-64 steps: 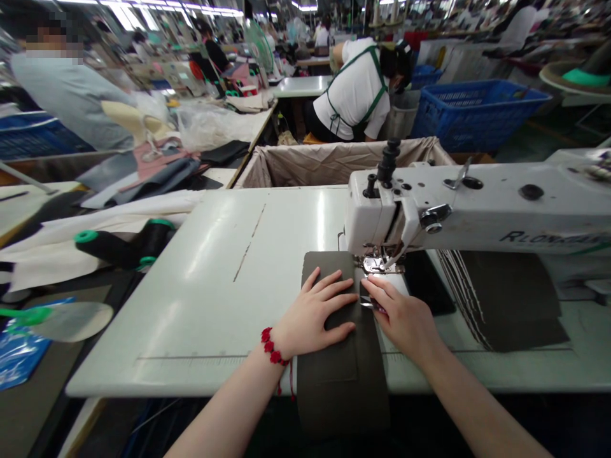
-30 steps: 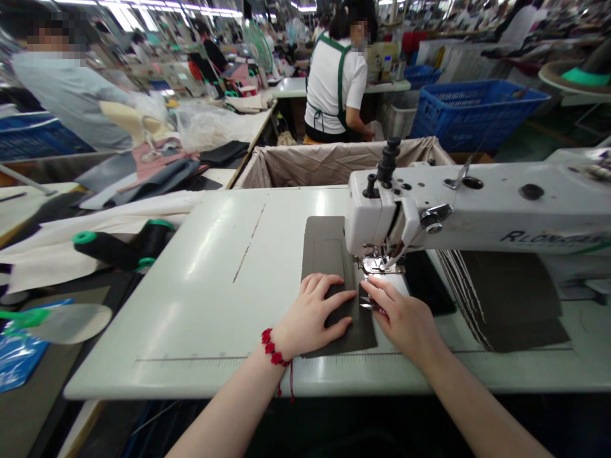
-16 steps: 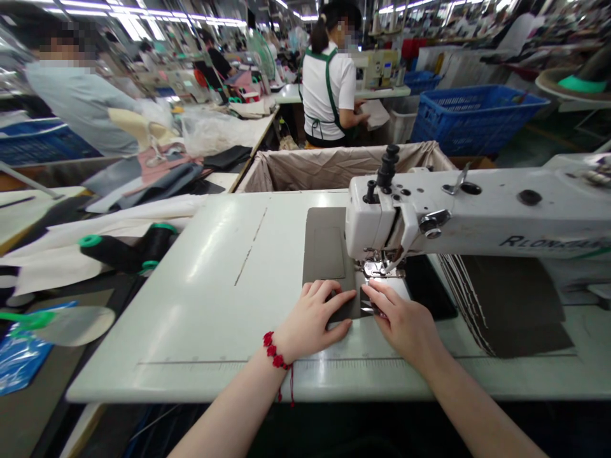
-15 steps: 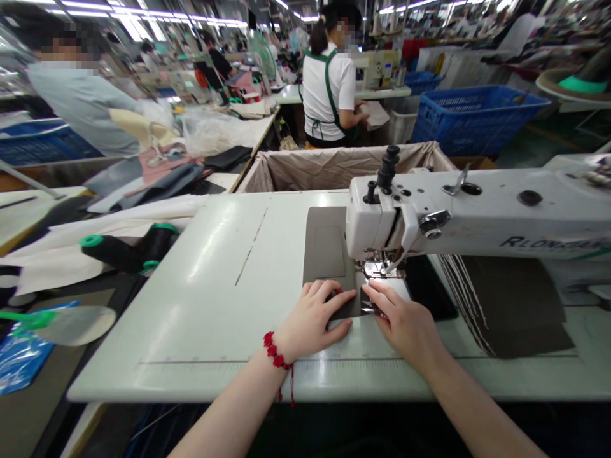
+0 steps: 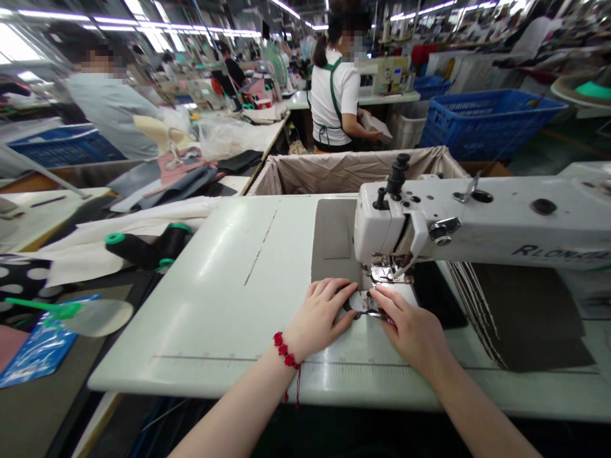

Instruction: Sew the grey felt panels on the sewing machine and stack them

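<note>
My left hand (image 5: 327,313) lies flat with its fingers extended over the front end of a grey-brown panel (image 5: 329,270), which bears a stitched rectangle. The panel rests left of the needle area of a white sewing machine (image 5: 501,216). Just in front of the metal presser foot (image 5: 389,273), my right hand (image 5: 413,327) has its fingers bent close together at the panel's front right edge. Shiny metal shows beside its fingertips; whether the hand holds it I cannot tell. Part of the panel is hidden by my left hand and the machine head.
Stacked grey-brown panels (image 5: 529,312) lie right, beside a dark flat object (image 5: 436,296). Black thread cones (image 5: 136,251) stand left of the pale table (image 5: 214,318). Behind is a cloth-lined bin (image 5: 334,175). Co-workers sit beyond, near a blue crate (image 5: 491,121).
The panel has slid away from me under the machine, uncovering metal at its front end. Both hands stay near the presser foot. The whole view has shifted slightly.
</note>
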Demonstrator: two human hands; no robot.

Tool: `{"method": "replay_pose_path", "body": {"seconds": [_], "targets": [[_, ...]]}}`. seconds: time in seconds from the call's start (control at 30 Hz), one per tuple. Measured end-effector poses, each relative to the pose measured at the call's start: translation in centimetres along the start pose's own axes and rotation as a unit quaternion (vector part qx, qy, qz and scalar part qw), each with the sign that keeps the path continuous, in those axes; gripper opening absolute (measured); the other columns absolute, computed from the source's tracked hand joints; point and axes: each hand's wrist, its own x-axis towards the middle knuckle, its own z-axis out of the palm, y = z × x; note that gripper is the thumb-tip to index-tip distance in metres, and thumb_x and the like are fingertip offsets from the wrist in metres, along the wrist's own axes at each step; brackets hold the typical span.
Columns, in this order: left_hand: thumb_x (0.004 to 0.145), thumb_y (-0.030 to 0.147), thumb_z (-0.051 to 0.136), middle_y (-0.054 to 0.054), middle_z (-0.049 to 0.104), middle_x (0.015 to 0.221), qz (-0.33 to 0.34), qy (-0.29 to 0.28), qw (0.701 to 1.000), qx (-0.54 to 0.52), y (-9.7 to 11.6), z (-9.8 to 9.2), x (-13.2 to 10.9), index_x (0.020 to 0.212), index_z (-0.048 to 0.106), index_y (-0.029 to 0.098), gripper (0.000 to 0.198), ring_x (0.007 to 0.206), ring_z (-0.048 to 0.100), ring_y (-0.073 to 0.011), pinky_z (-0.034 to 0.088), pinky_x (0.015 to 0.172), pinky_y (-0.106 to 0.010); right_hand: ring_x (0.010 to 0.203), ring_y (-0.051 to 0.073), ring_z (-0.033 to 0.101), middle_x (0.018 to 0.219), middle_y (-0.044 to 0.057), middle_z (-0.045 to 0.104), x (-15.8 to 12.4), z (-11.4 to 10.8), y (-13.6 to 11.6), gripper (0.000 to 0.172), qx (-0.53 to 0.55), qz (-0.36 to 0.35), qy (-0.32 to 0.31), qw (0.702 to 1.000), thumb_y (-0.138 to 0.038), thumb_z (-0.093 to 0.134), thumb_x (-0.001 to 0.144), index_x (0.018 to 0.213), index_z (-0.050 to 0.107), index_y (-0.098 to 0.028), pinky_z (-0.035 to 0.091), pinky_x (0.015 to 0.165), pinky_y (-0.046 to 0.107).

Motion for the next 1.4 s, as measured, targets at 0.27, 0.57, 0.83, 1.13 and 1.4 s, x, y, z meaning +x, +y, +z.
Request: {"method": "replay_pose_path", "body": {"seconds": [0.27,0.57,0.83,1.13,1.4], "targets": [[0.095,0.045,0.045,-0.004,0.033,0.153,-0.009,0.004,0.999,0.052,-0.6,0.9,0.1,0.149,0.026,0.026,0.061,0.143,0.025,-0.0228,0.015,0.119,-0.045,0.104,0.018,0.064,0.146,-0.002,0.045,-0.2,0.2,0.2,0.053,-0.002,0.0,0.003,1.0,-0.014,0.045,0.089,0.14,0.042,-0.028,0.054,0.074,0.031],[0.096,0.048,0.041,-0.005,0.024,0.156,-0.006,-0.005,0.998,0.069,-0.7,1.1,0.1,0.151,0.021,0.023,0.063,0.146,0.016,-0.0228,0.01,0.12,-0.046,0.1,0.017,0.065,0.145,-0.002,0.046,-0.1,0.3,0.1,0.052,-0.011,0.0,0.009,1.0,-0.014,0.046,0.088,0.138,0.044,-0.028,0.054,0.07,0.03],[0.095,0.047,0.042,-0.004,0.023,0.157,-0.01,-0.005,0.997,0.07,-0.8,1.2,0.1,0.151,0.021,0.024,0.064,0.146,0.016,-0.0227,0.011,0.12,-0.047,0.101,0.018,0.065,0.144,-0.001,0.047,-0.2,0.5,0.2,0.053,-0.007,-0.003,0.014,1.0,-0.014,0.047,0.086,0.137,0.046,-0.028,0.055,0.069,0.03],[0.095,0.048,0.043,-0.005,0.026,0.156,-0.006,0.003,0.998,0.063,-0.7,1.1,0.1,0.15,0.023,0.023,0.064,0.145,0.018,-0.0238,0.012,0.12,-0.048,0.1,0.018,0.065,0.143,0.0,0.049,-0.1,0.5,0.1,0.053,-0.004,-0.002,0.022,1.0,-0.014,0.048,0.086,0.136,0.047,-0.029,0.055,0.069,0.028],[0.094,0.047,0.046,-0.005,0.023,0.157,-0.011,0.011,0.999,0.051,-0.7,0.9,0.0,0.151,0.02,0.024,0.067,0.146,0.015,-0.0244,0.013,0.119,-0.048,0.098,0.018,0.066,0.143,0.0,0.049,-0.1,0.4,0.1,0.053,-0.011,0.0,0.02,1.0,-0.014,0.048,0.085,0.136,0.047,-0.028,0.055,0.068,0.029]]}}
